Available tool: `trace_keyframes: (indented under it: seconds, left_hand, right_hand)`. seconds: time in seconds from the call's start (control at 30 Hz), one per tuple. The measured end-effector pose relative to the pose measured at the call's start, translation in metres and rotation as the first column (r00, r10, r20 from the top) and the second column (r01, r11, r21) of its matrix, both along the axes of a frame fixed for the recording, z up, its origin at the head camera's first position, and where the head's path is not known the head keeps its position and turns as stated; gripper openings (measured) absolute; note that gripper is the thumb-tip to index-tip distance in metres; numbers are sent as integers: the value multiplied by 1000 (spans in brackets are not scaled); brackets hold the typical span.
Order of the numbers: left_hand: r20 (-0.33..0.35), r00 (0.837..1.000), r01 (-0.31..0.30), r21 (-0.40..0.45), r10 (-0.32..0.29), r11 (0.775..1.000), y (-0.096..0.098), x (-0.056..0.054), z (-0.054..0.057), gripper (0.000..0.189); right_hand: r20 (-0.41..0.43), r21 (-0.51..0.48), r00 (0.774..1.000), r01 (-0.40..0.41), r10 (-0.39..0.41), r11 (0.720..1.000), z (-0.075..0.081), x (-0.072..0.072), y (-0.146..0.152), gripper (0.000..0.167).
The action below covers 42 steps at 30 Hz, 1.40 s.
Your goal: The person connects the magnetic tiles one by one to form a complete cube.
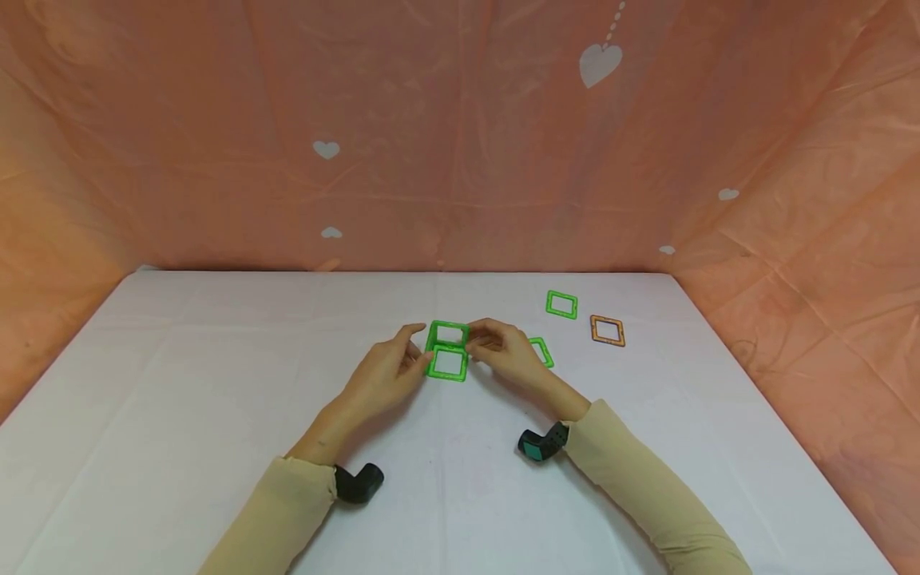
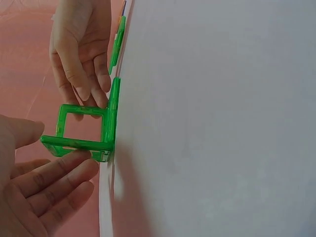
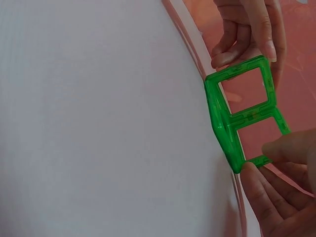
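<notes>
Three green square magnetic tiles stand joined in front of me: a flat tile (image 1: 446, 377) on the table, an upright back tile (image 2: 81, 109) and an upright side tile (image 2: 79, 143) along the left. My left hand (image 1: 384, 371) touches the outer face of the side tile with thumb and fairly straight fingers. From the other side, my right hand (image 1: 506, 351) pinches the right edge of the back tile between thumb and fingers. In the right wrist view, its thumb (image 3: 289, 146) overlaps that tile's frame. Some fingertips of both hands are hidden behind the frames.
Partly covered by my right hand, another green tile (image 1: 545, 354) lies on the white table (image 1: 216, 399). Farther back on the right are a green tile (image 1: 549, 303) and an orange tile (image 1: 594, 329). An orange cloth (image 1: 431, 160) with pale hearts hangs behind the table.
</notes>
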<state>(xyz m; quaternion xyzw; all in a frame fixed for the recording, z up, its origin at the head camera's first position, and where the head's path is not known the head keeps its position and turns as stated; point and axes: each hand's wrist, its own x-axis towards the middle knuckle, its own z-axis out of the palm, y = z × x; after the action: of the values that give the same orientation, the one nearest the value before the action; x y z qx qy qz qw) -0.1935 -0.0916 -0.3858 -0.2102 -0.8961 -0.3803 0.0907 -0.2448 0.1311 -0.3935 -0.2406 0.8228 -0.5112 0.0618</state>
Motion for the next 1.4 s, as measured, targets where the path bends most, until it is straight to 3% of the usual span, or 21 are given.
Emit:
trace_keyframes:
  seconds: [0.23,0.6,0.9,1.2,1.4]
  left_hand:
    - [34,999,-32,-17,32,999,0,-1,2,50]
    - [107,994,-2,-56,8,998,2,-5,5,62]
    - [90,996,4,-62,2,998,2,-7,4,60]
    - [61,998,19,-45,-16,999,1,-6,2,58]
    - [79,996,31,-16,-30,999,1,-6,1,57]
  right_hand:
    - [-26,27,1000,-4,5,1000,-4,-3,0,40]
    - [-49,36,999,-6,8,999,-2,-2,-2,49]
    - [-76,8,996,-46,46,999,-5,-4,0,64]
    - [-84,6,994,-70,70,998,-5,-2,2,64]
    - [-97,12,992,-79,80,997,-6,-2,3,64]
